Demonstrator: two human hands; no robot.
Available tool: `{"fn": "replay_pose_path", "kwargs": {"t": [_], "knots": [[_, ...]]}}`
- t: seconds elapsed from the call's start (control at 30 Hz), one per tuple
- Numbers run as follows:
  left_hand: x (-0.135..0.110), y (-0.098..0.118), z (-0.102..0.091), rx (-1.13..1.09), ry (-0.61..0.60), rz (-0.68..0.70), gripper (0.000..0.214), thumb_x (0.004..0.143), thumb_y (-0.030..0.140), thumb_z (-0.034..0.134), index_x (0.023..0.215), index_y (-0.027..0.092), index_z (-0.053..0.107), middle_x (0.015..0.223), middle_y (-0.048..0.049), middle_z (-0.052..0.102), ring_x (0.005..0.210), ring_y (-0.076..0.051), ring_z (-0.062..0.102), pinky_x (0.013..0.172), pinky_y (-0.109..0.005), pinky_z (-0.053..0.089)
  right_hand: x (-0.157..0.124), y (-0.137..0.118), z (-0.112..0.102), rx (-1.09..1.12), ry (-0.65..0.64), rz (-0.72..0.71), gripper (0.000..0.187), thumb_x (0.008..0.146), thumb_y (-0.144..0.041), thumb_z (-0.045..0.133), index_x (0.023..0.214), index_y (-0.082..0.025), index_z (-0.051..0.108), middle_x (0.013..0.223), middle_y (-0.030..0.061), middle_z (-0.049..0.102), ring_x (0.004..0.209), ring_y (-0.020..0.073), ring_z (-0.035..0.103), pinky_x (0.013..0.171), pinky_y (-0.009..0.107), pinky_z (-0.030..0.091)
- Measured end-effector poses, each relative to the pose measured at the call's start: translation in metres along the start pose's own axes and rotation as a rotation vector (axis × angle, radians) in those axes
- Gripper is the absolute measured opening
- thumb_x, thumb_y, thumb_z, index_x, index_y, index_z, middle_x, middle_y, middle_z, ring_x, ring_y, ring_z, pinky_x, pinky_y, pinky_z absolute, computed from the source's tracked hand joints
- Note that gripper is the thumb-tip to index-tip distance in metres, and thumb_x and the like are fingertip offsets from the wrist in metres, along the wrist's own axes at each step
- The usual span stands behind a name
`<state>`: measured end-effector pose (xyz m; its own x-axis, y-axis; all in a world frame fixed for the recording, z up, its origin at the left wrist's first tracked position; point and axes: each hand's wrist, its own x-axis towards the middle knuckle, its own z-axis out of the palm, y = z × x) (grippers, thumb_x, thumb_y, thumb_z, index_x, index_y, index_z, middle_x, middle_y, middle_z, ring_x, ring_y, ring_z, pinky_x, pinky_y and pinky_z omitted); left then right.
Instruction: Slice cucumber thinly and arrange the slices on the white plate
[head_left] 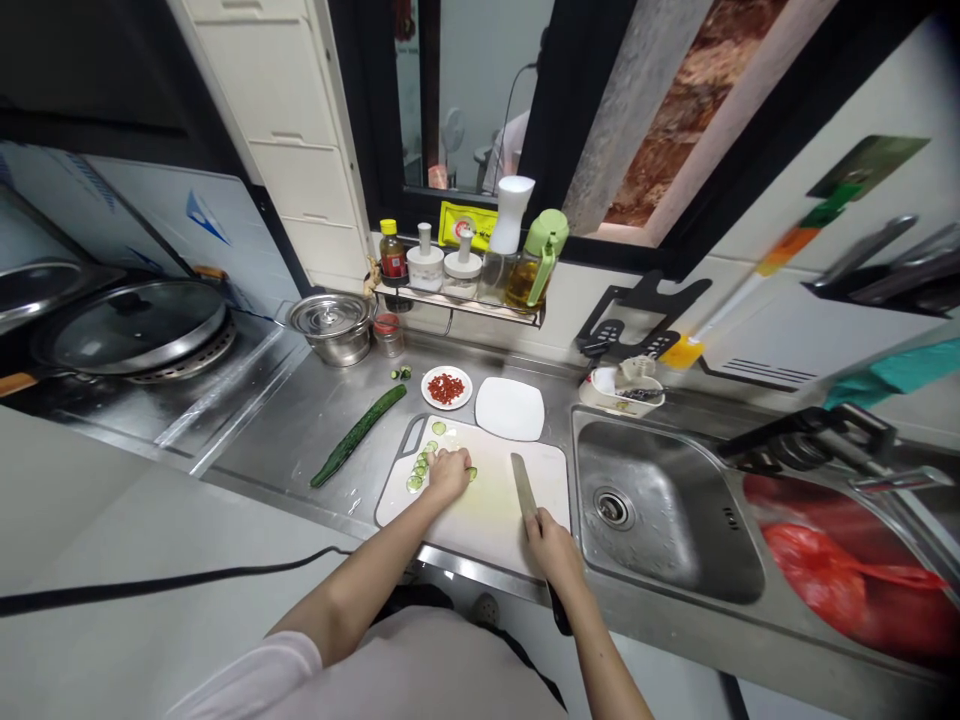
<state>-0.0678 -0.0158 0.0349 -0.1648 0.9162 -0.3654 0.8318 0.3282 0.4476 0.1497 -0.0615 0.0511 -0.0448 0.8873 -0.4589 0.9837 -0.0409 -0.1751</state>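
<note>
A white cutting board (487, 510) lies on the steel counter in front of me. My left hand (448, 473) rests curled on the board, fingers closed over a small piece of cucumber next to a row of cucumber slices (418, 470). My right hand (553, 548) grips the handle of a knife (523, 485) whose blade lies over the board's right part, apart from the left hand. A whole long cucumber (358, 434) lies on the counter left of the board.
Behind the board sit a small dish of red chopped chili (447, 387) and a bare white square plate (510, 408). A sink (660, 510) is at the right, a lidded pot (331, 325) and a wok (135, 330) at the left. Condiment bottles (465, 262) line a rack.
</note>
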Motion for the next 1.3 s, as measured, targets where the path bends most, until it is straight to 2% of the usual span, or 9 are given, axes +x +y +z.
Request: {"fn": "replay_pose_path", "kwargs": {"t": [0.13,0.27,0.43,0.53,0.67,0.8,1.07,1.3], "knots": [[-0.014,-0.002,-0.002,-0.077,0.013,-0.002,0.014,0.084,0.022,0.056,0.094,0.026,0.065,0.093,-0.0023,0.071,0.105,-0.023,0.057,0.096,-0.038,0.030,0.002,0.001,0.003,0.003,-0.006,0.005,0.036,0.100,-0.038,0.027,0.111,-0.021,0.057,0.102,0.0100,0.071,0.093,0.0212,0.065,0.069,0.027,0.037],[-0.033,-0.013,-0.002,-0.119,0.029,0.015,0.019,0.085,0.020,0.054,0.096,0.028,0.068,0.095,-0.0011,0.073,0.107,-0.022,0.058,0.095,-0.037,0.032,0.002,0.002,0.005,0.004,-0.008,-0.008,0.036,0.100,-0.038,0.026,0.110,-0.021,0.057,0.102,0.0096,0.071,0.092,0.0214,0.065,0.069,0.028,0.037],[-0.054,-0.038,-0.008,-0.146,0.024,-0.016,0.019,0.085,0.022,0.056,0.096,0.028,0.071,0.094,-0.0006,0.074,0.105,-0.021,0.060,0.095,-0.036,0.033,0.001,0.001,0.003,0.009,-0.010,-0.017,0.039,0.100,-0.040,0.025,0.111,-0.020,0.058,0.101,0.0102,0.071,0.092,0.0220,0.065,0.070,0.028,0.038],[-0.061,-0.057,-0.014,-0.118,0.064,-0.081,0.018,0.084,0.023,0.058,0.096,0.030,0.070,0.097,0.0004,0.074,0.107,-0.020,0.060,0.093,-0.034,0.034,0.001,0.000,0.001,0.020,-0.023,-0.009,0.039,0.100,-0.038,0.025,0.115,-0.020,0.057,0.103,0.0108,0.071,0.094,0.0222,0.065,0.072,0.029,0.039],[-0.063,-0.082,-0.021,-0.112,0.097,-0.183,0.018,0.083,0.023,0.059,0.098,0.030,0.067,0.098,0.0020,0.074,0.103,-0.020,0.061,0.090,-0.034,0.035,0.001,-0.001,-0.001,0.027,-0.043,0.008,0.040,0.100,-0.039,0.026,0.117,-0.021,0.057,0.106,0.0112,0.070,0.095,0.0221,0.064,0.073,0.029,0.039],[-0.061,-0.096,-0.023,-0.095,0.124,-0.221,0.020,0.082,0.021,0.058,0.098,0.029,0.065,0.095,0.0021,0.073,0.102,-0.020,0.060,0.088,-0.033,0.034,0.001,-0.001,-0.003,0.027,-0.042,0.001,0.041,0.100,-0.040,0.024,0.113,-0.020,0.058,0.102,0.0107,0.070,0.093,0.0223,0.064,0.071,0.028,0.039],[-0.055,-0.106,-0.024,0.027,0.137,-0.250,0.023,0.085,0.022,0.051,0.100,0.030,0.066,0.092,-0.0015,0.072,0.105,-0.024,0.057,0.090,-0.038,0.031,0.000,-0.002,-0.003,0.020,-0.045,0.017,0.041,0.100,-0.040,0.026,0.114,-0.020,0.058,0.104,0.0110,0.070,0.095,0.0221,0.065,0.070,0.028,0.038],[-0.055,-0.108,-0.024,0.096,0.134,-0.227,0.014,0.081,0.030,0.058,0.090,0.028,0.068,0.106,-0.0042,0.070,0.108,-0.028,0.054,0.090,-0.041,0.031,0.000,-0.003,-0.005,0.011,-0.055,0.011,0.040,0.100,-0.040,0.026,0.112,-0.021,0.058,0.102,0.0108,0.070,0.093,0.0220,0.065,0.069,0.028,0.039]]}}
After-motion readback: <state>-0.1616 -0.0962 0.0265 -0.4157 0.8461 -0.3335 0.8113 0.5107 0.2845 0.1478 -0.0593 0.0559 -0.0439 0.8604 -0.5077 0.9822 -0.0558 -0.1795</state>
